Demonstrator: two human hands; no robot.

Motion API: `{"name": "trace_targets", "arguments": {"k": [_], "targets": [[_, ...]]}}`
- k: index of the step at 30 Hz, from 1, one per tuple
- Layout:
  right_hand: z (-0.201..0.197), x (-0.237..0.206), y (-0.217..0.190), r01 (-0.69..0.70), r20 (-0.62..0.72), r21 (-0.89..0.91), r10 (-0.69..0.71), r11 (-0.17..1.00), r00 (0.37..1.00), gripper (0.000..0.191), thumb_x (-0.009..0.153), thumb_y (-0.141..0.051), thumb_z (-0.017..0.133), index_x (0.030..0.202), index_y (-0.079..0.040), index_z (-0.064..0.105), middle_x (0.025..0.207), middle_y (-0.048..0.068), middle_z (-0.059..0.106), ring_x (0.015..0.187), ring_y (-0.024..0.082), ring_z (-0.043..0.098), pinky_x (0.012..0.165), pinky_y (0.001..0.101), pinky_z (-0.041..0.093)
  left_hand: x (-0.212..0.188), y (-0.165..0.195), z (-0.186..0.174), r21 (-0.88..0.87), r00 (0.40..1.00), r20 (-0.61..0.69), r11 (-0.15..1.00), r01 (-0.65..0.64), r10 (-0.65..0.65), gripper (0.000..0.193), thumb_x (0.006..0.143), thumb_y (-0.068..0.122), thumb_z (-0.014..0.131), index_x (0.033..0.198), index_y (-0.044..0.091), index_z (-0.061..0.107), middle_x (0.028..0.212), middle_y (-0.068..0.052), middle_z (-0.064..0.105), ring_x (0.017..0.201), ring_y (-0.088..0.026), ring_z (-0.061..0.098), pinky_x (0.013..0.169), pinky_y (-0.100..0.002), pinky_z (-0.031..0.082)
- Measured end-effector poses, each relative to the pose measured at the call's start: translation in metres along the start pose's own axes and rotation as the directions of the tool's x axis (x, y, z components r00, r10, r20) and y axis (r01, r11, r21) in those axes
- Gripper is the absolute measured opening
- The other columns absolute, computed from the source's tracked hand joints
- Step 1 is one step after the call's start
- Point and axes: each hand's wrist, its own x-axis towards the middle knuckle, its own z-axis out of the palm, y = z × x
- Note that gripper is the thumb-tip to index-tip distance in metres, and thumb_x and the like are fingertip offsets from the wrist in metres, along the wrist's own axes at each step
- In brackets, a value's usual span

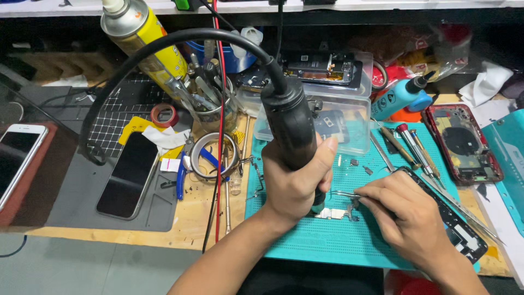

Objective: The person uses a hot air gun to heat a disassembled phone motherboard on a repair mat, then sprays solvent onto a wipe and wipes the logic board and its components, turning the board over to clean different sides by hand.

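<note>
My left hand (292, 183) grips a black hot-air handle (292, 123) held upright, nozzle down over a small metal part (335, 213) on the teal mat (327, 240). A thick black hose curves up and left from the handle. My right hand (406, 210) pinches thin tweezers (344, 194) whose tips reach toward the part under the nozzle. My right wrist lies over an opened black phone frame (464, 235).
A dark phone (128, 175) lies on a grey mat at left, a white phone (16, 155) further left. A spray can (142, 38), tool cup (210, 101), clear plastic box (338, 117), blue bottle (401, 95), screwdrivers (417, 150) and red phone housing (464, 142) crowd the bench.
</note>
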Motion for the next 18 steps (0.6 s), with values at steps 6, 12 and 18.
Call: {"name": "trace_targets", "arguments": {"k": [6,12,18], "targets": [[0.0003,-0.0006,0.0018,0.023,-0.011,-0.012,-0.023,1.0,1.0,0.019,0.077,-0.004,0.076,0.095,-0.005,0.075,0.089,0.006,0.071,0.081,0.023,0.064,0.071,0.0331,0.051,-0.0042,0.0002,0.0007,-0.025,1.0,0.006,0.999,0.023,-0.023,0.027,0.1,0.006,0.065,0.074,0.006,0.057,0.06,0.0,0.056,0.048,-0.008,0.053,0.046,-0.026,0.041],[0.0019,-0.0038,0.0024,0.031,0.014,-0.024,-0.031,0.999,0.999,0.019,0.076,-0.005,0.075,0.094,-0.006,0.074,0.086,0.006,0.071,0.08,0.023,0.064,0.072,0.0336,0.052,0.0023,-0.0023,0.003,-0.012,1.0,-0.015,1.0,0.002,-0.002,0.028,0.1,0.008,0.066,0.074,0.005,0.058,0.06,-0.001,0.058,0.049,-0.009,0.055,0.047,-0.026,0.043],[0.0033,-0.0064,0.001,0.029,0.018,-0.034,-0.028,0.999,0.999,0.017,0.076,-0.006,0.075,0.093,-0.006,0.074,0.085,0.006,0.07,0.081,0.024,0.065,0.073,0.0341,0.052,0.0005,-0.003,0.006,-0.008,1.0,0.005,1.0,-0.009,0.009,0.027,0.1,0.009,0.067,0.074,0.005,0.058,0.06,0.0,0.057,0.049,-0.008,0.053,0.047,-0.025,0.041]]}}
